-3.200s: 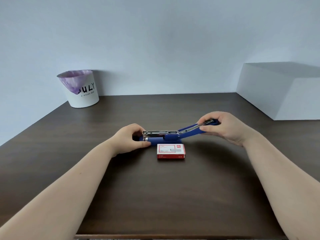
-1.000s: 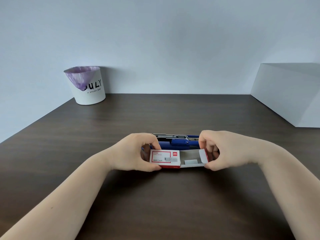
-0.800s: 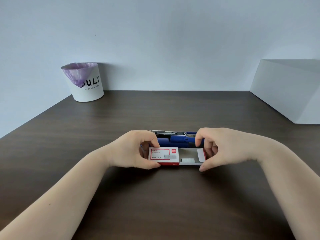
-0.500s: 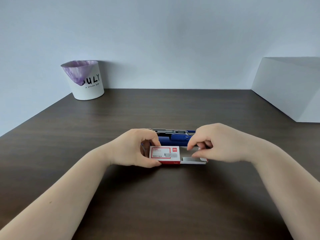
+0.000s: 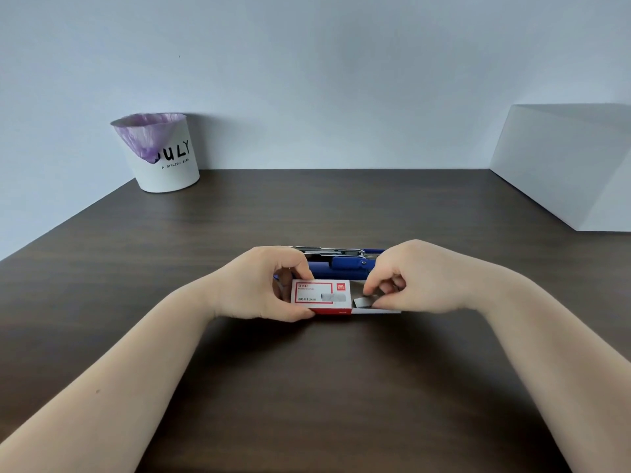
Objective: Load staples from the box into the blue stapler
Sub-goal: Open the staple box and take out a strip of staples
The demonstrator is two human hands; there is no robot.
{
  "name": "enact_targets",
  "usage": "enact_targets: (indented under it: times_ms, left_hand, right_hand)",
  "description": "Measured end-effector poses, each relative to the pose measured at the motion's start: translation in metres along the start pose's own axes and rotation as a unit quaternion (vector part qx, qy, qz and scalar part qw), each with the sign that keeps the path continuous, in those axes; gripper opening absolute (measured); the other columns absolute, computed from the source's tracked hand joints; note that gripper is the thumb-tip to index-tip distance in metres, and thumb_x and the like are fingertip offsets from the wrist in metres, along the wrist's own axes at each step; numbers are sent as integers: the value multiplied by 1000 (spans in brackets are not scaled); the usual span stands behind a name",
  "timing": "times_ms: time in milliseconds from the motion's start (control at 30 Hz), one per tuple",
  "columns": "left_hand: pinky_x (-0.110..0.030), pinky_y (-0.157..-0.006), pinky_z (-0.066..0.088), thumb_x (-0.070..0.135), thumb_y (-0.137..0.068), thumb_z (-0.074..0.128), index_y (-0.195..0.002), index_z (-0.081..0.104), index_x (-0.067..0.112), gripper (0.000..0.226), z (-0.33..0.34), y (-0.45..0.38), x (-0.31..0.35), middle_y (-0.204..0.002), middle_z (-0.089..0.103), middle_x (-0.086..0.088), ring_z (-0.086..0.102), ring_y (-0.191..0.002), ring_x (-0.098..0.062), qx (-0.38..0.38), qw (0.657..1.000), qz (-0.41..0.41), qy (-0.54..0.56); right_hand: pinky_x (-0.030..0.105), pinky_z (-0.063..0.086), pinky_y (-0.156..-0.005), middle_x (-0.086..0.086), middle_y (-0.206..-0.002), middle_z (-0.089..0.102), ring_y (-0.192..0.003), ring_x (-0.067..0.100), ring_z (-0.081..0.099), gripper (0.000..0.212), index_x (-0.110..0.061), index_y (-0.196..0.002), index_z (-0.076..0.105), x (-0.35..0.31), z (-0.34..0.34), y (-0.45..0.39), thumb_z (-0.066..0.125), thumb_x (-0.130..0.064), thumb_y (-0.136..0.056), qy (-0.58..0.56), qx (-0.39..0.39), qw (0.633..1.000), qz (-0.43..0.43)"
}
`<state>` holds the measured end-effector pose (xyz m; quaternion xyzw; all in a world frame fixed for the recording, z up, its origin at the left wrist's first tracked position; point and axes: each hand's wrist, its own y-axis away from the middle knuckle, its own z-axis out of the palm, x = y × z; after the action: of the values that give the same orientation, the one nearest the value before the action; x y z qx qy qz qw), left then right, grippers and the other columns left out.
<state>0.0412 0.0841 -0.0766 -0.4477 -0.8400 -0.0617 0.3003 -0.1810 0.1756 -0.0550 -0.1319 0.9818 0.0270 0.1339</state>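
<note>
Dark wood worktop (image 5: 307,387), seen from above the hands. Near the middle, a red-and-white staple box (image 5: 321,297), sleeve gripped at its left end by the left hand (image 5: 263,285), thumb on the near edge and fingers (image 5: 300,268) curled over the far edge. Inner tray (image 5: 375,311) slid out to the right of the sleeve. Right hand (image 5: 420,278) over that tray, fingertips pinched on a grey strip of staples (image 5: 362,302) lying at the tray's left part, just beside the sleeve. Whether the strip is lifted clear of the tray: cannot tell. Just beyond the box, on the far side, the blue stapler (image 5: 341,266) lying lengthwise left to right, metal staple channel (image 5: 324,249) showing along its far edge, its right end hidden behind the right hand. At the far left corner, a white bin (image 5: 167,165) lined with a purple bag. At the far right, a white block (image 5: 563,165).
</note>
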Motion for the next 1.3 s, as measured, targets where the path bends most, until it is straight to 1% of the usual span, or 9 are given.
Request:
enact_targets:
  times_ms: [333,467,633,767,900,967,1033,1100,1300]
  left_hand:
    - [-5,-55,43,20,-64,84,-90,65,18,31,1,1,1,-88,69,5,58,-60,0,-5,1000,-10,12]
    - [-5,-56,43,21,-65,83,-91,65,18,32,2,0,1,-88,69,6,57,-59,0,-1,1000,-14,12]
    - [-11,-56,47,41,-60,79,-89,66,27,35,1,0,-1,-89,64,13,59,-67,-14,-1,1000,-2,-3]
    - [-14,-56,47,28,-63,84,-91,68,21,33,1,0,-2,-89,65,3,58,-61,-13,-5,1000,-12,-5]
    - [-14,-59,49,30,-64,83,-94,69,22,34,1,1,-3,-90,66,3,61,-68,-17,-10,1000,-15,-10]
    - [-14,-61,49,32,-64,83,-95,69,23,35,0,2,-4,-91,66,3,62,-73,-17,-7,1000,-17,-13]
    - [-13,-61,49,32,-63,84,-95,69,22,36,0,2,-5,-91,66,4,62,-73,-15,-3,1000,-17,-10]
    - [-13,-61,49,32,-63,84,-95,69,22,36,0,2,-5,-90,66,4,61,-70,-10,-1,1000,-18,-2]
    - [-16,-64,51,32,-64,83,-96,69,21,37,2,0,-4,-92,66,3,60,-67,-5,-6,1000,-12,1]
  right_hand:
    - [9,35,-53,-9,-62,53,-55,5,47,5,-27,-77,66,-1,8,-5,64,-24,-80,-7,26,1000,5]
    - [13,37,-56,-3,-70,61,-61,9,51,4,-23,-74,63,0,6,-3,65,-22,-77,-21,46,999,0]
    - [18,41,-58,-2,-75,62,-60,8,49,3,-20,-78,68,2,0,0,67,-21,-75,-52,78,996,-5]
    - [13,42,-61,-9,-76,61,-64,7,53,5,-24,-79,69,6,-11,7,71,-24,-75,-113,143,983,23]
    - [7,48,-58,-7,-78,71,-61,2,65,6,-20,-85,68,8,-17,11,70,-18,-80,-213,203,952,82]
    - [13,52,-51,-2,-81,71,-57,3,68,4,-14,-89,64,11,-16,11,64,-14,-85,-261,172,941,128]
    - [27,59,-54,5,-87,71,-68,14,72,5,-12,-91,61,11,-14,12,57,-10,-88,-286,99,938,170]
    - [32,61,-59,9,-90,70,-75,21,72,7,-11,-92,59,10,-12,12,53,-9,-90,-288,47,939,181]
    - [38,62,-71,8,-96,66,-82,17,73,5,-12,-94,57,-2,-5,5,53,-11,-92,-326,45,937,115]
